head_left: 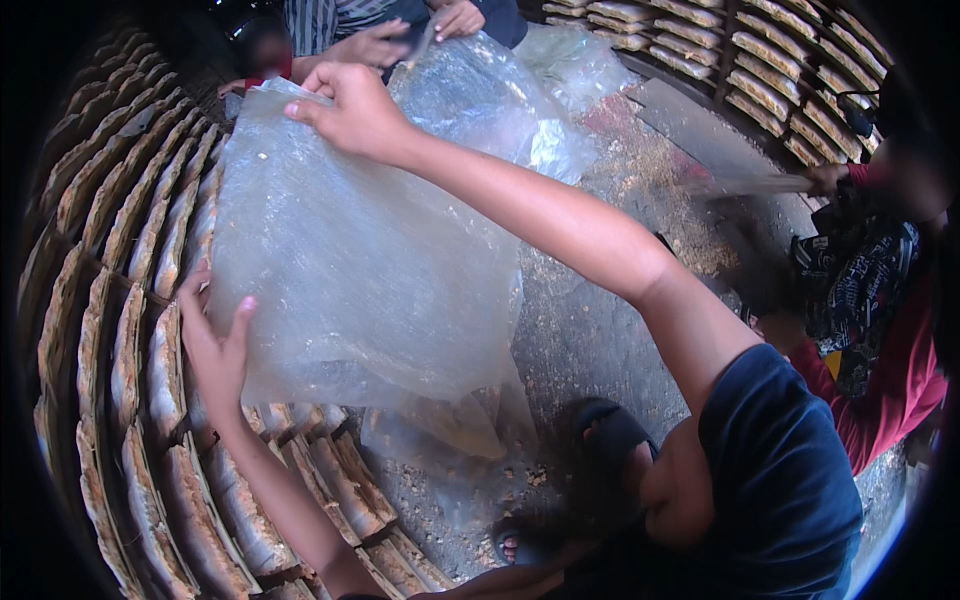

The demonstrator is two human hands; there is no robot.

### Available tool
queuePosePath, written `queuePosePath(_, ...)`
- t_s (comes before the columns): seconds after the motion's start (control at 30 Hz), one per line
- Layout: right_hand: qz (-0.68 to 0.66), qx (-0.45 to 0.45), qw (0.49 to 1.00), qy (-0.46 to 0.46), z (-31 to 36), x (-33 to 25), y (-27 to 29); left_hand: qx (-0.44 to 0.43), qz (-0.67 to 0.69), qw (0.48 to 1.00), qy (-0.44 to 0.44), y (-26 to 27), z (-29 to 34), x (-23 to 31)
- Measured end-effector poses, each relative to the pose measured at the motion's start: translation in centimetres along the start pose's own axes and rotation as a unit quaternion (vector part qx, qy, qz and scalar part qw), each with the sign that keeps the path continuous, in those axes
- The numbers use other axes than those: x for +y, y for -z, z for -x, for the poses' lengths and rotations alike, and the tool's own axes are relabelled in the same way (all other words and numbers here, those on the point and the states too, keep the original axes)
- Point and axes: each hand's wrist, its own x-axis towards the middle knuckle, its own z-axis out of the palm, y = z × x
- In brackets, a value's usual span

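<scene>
A large, cloudy, see-through plastic sheet (pixel 360 270) hangs spread out in front of me, creased and dotted with small pale specks. I cannot tell whether it is one layer or a bag. At its upper left corner my right hand (pixel 350 108) pinches the gathered edge between thumb and fingers. Lower down, my left hand (pixel 215 345) holds the left edge, thumb on the near face and fingers partly hidden behind. The sheet's lower edge hangs loose above the floor, with another thin plastic flap (pixel 450 425) showing below it.
Curved rows of trough-like pieces with crusty brown-white edges (pixel 130 350) line the left; similar stacks (pixel 770 75) stand upper right. Across from me, a person (pixel 355 30) handles another clear plastic sheet (pixel 470 90). At right, a red-sleeved person (pixel 890 370) sits. Crumbs litter the grey floor (pixel 590 340).
</scene>
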Motion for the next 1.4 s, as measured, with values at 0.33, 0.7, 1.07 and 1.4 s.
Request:
queuePosePath(0.33, -0.053, -0.052, 0.997, -0.007, -0.3, -1.0, -0.3, -0.039, -0.082, 0.991, 0.098, -2.5, 1.7, -1.9)
queuePosePath(0.7, -0.007, 0.018, 0.999, 0.038, -0.6, 0.1, -0.9, -0.203, 0.002, 0.960, 0.195, -3.5, 2.6, -5.6)
queuePosePath(1.07, -0.091, -0.020, 0.994, -0.050, 0.2, 0.5, -0.4, -0.014, 0.068, 0.988, 0.135, -6.8, 2.9, -5.5)
queuePosePath(1.4, -0.114, -0.078, 0.983, -0.117, 2.1, -0.3, 2.1, -0.135, 0.069, 0.971, 0.186, -8.0, 3.3, -5.7)
